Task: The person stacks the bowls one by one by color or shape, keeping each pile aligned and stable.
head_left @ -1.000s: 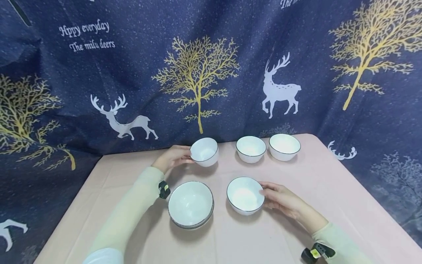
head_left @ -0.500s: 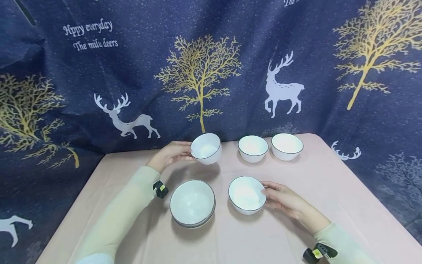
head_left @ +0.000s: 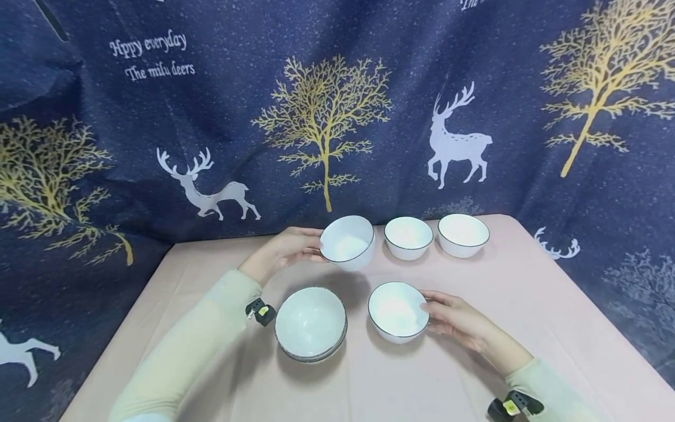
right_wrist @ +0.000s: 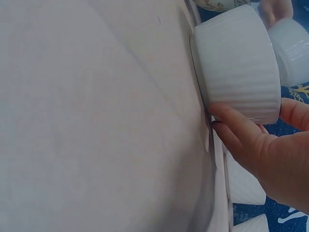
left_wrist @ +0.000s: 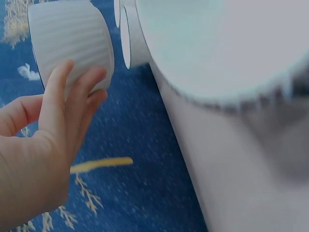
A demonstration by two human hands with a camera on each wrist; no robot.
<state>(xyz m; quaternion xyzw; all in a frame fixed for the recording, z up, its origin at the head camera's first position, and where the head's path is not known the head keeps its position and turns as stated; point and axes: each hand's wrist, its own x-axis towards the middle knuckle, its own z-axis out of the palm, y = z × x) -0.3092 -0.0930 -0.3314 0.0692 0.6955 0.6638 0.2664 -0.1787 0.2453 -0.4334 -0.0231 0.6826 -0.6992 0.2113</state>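
My left hand [head_left: 289, 251] grips a white dark-rimmed bowl [head_left: 348, 243] by its left side, thumb at the rim and fingers on the ribbed outer wall, as the left wrist view shows. That bowl is held above the table, tilted a little. With my right hand [head_left: 457, 321] I hold a second white bowl [head_left: 398, 310] by its right side; in the right wrist view the thumb lies at the rim and fingers reach toward the base of this bowl [right_wrist: 236, 67]. Left of it stands a stack of wider bowls [head_left: 311, 323] with speckled rims.
Two more white bowls, one at the back middle [head_left: 408, 235] and one further right [head_left: 463, 233], stand along the far edge of the pink-covered table [head_left: 422, 387]. A dark blue curtain [head_left: 379, 170] with trees and deer hangs right behind it.
My left hand has lifted its bowl off the table and carried it rightward, closer to the bowl at the back middle. The right hand and its bowl stay in nearly the same place.
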